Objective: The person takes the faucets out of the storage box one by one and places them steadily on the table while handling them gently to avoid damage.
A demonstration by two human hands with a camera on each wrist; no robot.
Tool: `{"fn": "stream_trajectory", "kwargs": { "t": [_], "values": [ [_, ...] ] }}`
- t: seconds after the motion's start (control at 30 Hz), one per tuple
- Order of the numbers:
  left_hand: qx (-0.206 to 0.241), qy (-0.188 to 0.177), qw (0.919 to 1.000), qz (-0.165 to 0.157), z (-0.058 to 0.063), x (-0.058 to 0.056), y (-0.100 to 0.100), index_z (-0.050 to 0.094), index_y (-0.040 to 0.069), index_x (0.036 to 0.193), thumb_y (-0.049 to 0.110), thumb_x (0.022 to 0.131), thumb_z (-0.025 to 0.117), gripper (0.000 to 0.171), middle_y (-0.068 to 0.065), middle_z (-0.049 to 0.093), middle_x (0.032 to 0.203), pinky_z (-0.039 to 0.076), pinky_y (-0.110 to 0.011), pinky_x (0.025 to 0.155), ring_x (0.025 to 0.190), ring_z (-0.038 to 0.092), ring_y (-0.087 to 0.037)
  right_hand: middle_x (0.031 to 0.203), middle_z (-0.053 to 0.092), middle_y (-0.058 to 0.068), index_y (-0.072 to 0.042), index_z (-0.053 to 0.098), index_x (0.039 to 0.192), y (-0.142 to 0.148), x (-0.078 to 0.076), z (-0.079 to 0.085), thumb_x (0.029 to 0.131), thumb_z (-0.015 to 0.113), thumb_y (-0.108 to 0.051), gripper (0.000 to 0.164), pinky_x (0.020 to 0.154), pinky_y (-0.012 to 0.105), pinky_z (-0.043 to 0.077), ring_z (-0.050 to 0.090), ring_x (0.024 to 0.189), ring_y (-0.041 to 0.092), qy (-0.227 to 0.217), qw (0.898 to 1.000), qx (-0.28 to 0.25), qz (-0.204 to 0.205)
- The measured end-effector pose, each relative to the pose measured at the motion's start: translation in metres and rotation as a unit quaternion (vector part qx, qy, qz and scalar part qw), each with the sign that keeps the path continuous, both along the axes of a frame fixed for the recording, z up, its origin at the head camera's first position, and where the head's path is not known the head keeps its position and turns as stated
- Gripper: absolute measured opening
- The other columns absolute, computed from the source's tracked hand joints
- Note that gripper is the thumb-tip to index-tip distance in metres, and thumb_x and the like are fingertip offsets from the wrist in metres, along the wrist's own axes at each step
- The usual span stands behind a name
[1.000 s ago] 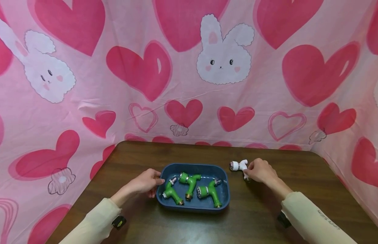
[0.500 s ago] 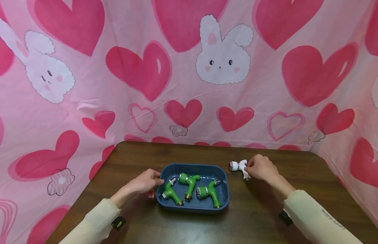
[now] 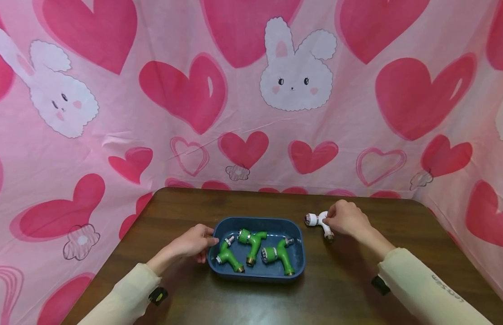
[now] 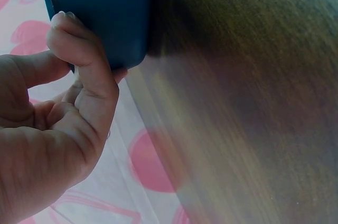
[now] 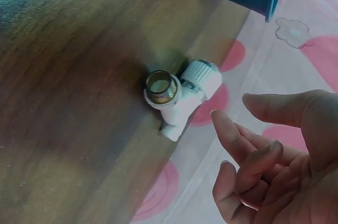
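A dark blue tray (image 3: pixel 255 276) stands on the table with several green taps lying in it: a small one (image 3: pixel 231 259) at left, one (image 3: pixel 253 246) in the middle and one (image 3: pixel 281 258) at right. My left hand (image 3: pixel 193 243) grips the tray's left end, thumb over the rim; in the left wrist view its fingers (image 4: pixel 97 78) curl against the outer wall. Right of the tray lies a white tap (image 5: pixel 182 105), threaded inlet toward the right wrist camera. My right hand (image 3: pixel 349 219) hovers beside it, thumb and fingers apart and, in the right wrist view, not touching it.
The dark wooden table (image 3: pixel 235 302) has rounded far corners. Pink cloth (image 3: pixel 243 108) with hearts and rabbits hangs behind it and along both sides. Black straps (image 3: pixel 158 295) show at the wrists below the pale sleeves.
My right hand has shifted slightly away from me, from the white tap's threaded end toward its spout. The white tap stays about where it was. The left hand and tray have not visibly moved.
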State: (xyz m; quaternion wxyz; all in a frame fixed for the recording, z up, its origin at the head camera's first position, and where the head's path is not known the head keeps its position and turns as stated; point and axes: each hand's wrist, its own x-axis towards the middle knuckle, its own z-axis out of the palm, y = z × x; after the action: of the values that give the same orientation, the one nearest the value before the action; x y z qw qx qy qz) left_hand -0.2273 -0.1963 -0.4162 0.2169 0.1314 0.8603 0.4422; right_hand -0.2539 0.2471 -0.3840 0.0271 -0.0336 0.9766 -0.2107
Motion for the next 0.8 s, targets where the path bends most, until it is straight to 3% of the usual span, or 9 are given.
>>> {"fn": "stream_trajectory", "kwargs": {
  "t": [0.2, 0.5, 0.8],
  "values": [
    [-0.001, 0.0, 1.0, -0.001, 0.0, 0.0, 0.0, 0.061, -0.013, 0.133, 0.008, 0.106, 0.061, 0.034, -0.008, 0.061, 0.06, 0.055, -0.027, 0.047, 0.044, 0.056, -0.012, 0.092, 0.074, 0.009, -0.005, 0.079, 0.098, -0.006, 0.001, 0.007, 0.09, 0.08, -0.025, 0.022, 0.064, 0.05, 0.056, 0.065, 0.08, 0.027, 0.007, 1.0, -0.003, 0.015],
    [-0.001, 0.0, 1.0, 0.003, 0.0, -0.001, 0.0, 0.061, -0.012, 0.132, 0.008, 0.106, 0.061, 0.033, -0.008, 0.061, 0.059, 0.055, -0.028, 0.046, 0.044, 0.056, -0.013, 0.077, 0.067, 0.003, -0.007, 0.078, 0.094, -0.017, 0.006, 0.019, 0.091, 0.081, -0.023, 0.017, 0.056, 0.039, 0.05, 0.059, 0.069, 0.024, -0.011, 1.0, -0.005, 0.015],
    [0.004, -0.002, 1.0, 0.003, -0.001, 0.0, 0.0, 0.062, -0.012, 0.131, 0.008, 0.106, 0.061, 0.032, -0.008, 0.06, 0.059, 0.053, -0.026, 0.045, 0.043, 0.056, -0.012, 0.075, 0.065, 0.003, -0.011, 0.074, 0.085, -0.027, 0.011, 0.027, 0.091, 0.081, -0.02, 0.013, 0.056, 0.038, 0.05, 0.059, 0.066, 0.023, -0.012, 1.0, -0.005, 0.017]
  ]
}}
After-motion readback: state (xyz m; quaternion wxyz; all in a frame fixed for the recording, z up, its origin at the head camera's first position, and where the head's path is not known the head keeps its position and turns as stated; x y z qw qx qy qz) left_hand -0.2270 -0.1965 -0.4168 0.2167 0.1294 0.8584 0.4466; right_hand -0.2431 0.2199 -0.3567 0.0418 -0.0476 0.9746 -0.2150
